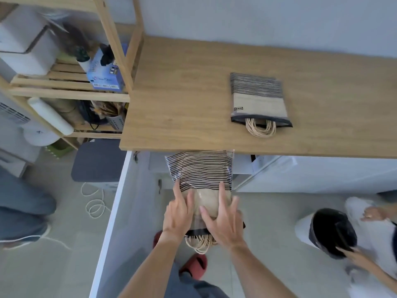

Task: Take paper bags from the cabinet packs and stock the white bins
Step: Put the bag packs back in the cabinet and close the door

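A plastic-wrapped pack of striped brown paper bags (202, 171) sticks out from under the wooden countertop (182, 93), at the open cabinet. Its rope handles hang toward me. My left hand (178, 214) lies on the pack's left side with the fingers spread. My right hand (223, 220) grips the pack's plain brown lower part from above. A second pack of the same bags (258, 100) lies flat on the countertop, handles toward the front edge. No white bin can be made out.
The open white cabinet door (113, 211) stands at my left. A wooden shelf unit (71, 91) with boxes fills the upper left. A grey stool (97, 161) and white cord lie on the floor. Another person crouches at right (335, 233); someone's legs are at far left.
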{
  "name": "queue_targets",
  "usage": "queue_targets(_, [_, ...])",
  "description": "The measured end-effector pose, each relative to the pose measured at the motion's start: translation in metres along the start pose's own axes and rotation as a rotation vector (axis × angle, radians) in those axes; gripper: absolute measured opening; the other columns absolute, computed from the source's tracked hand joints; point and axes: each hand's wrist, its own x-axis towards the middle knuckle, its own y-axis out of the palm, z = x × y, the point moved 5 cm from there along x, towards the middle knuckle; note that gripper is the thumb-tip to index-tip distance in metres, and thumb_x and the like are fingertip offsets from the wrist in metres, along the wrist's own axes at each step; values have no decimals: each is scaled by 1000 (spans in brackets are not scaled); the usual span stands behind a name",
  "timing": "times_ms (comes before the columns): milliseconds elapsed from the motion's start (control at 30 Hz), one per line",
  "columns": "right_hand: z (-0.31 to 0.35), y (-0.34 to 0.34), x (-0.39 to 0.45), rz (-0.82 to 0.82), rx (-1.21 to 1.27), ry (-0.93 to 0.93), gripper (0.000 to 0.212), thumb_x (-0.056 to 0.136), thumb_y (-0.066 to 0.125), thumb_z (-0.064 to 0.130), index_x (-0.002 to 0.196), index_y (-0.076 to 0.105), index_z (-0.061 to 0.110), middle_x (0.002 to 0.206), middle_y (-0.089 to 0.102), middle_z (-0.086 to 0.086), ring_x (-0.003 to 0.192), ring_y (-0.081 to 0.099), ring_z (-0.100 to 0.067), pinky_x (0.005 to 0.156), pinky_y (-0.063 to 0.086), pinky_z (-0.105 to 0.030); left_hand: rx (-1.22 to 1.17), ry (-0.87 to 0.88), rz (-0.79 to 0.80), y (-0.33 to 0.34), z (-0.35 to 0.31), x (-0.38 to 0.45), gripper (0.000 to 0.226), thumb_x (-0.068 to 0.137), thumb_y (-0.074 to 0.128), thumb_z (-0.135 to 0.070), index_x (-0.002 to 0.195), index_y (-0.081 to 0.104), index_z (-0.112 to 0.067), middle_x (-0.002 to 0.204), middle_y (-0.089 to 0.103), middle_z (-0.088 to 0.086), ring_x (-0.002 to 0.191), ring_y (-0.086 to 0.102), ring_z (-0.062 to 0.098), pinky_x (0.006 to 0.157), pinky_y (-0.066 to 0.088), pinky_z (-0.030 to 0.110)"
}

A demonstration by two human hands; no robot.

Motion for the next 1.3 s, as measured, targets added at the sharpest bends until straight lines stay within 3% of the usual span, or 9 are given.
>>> queue_targets(100, [-8,16,-17,57,-23,37,90,84,49,71,156,18,27,99,37,-1,65,51,-21,69,54,-39,-66,-69,12,4,5,-21,48,104,41,-23,141,10,-27,117,64,19,68,63,34,68,55,46])
queue_targets(233, [-8,36,-16,119,-77,18,89,87,39,75,157,12,28,103,38,-3,67,50,-21,71,52,-38,-141,-149,3,15,26,-14,61,103,37,-34,154,5,-22,114,63,29,86,65,37,74,51,47])
queue_targets(300, [-5,49,-6,129,-64,16,86,88,36,75,157,9,31,105,37,-4,71,51,-21,77,50,-39,-132,-118,42,23,39,1,62,100,36,-33,155,10,-19,125,60,23,83,64,36,73,49,45])
queue_targets(400, [-1,74,22,127,-46,3,82,90,36,74,156,13,32,103,38,-4,73,48,-21,79,49,-40,-170,-110,74,32,55,32,80,88,32,-39,157,-8,-26,84,67,6,66,59,27,67,47,38])
queue_targets(467, [0,95,46,142,-47,-11,81,90,38,72,156,13,32,104,38,-5,73,48,-23,80,47,-40,-167,-92,23,40,68,61,82,90,36,-34,157,-10,-24,74,60,0,61,55,23,61,45,34])
queue_targets(700, [-10,193,167,116,-71,-77,79,92,38,70,154,14,27,133,35,-19,101,55,-34,93,47,-55,-90,-156,-17,90,119,193,69,100,37,-37,155,-4,-29,132,54,17,97,63,36,77,51,42])
queue_targets(967, [-28,288,265,40,-233,-74,75,90,33,72,151,23,30,128,39,-21,100,56,-39,85,40,-47,-17,-90,-55,145,160,311,73,100,42,-29,157,-3,-23,132,39,20,118,47,40,101,40,51])
queue_targets(1100, [-36,308,292,-43,-233,-57,73,91,28,74,150,24,31,130,41,-21,102,55,-41,86,41,-50,11,-1,-125,152,158,341,66,103,39,-34,158,2,-27,137,37,18,119,45,38,99,37,50])
queue_targets(1300, [-30,306,312,4,-247,-7,87,85,15,83,156,2,35,145,35,-25,125,42,-43,99,31,-54,175,-83,-150,142,160,365,63,103,30,-49,157,8,-24,147,32,19,125,41,41,102,35,50])
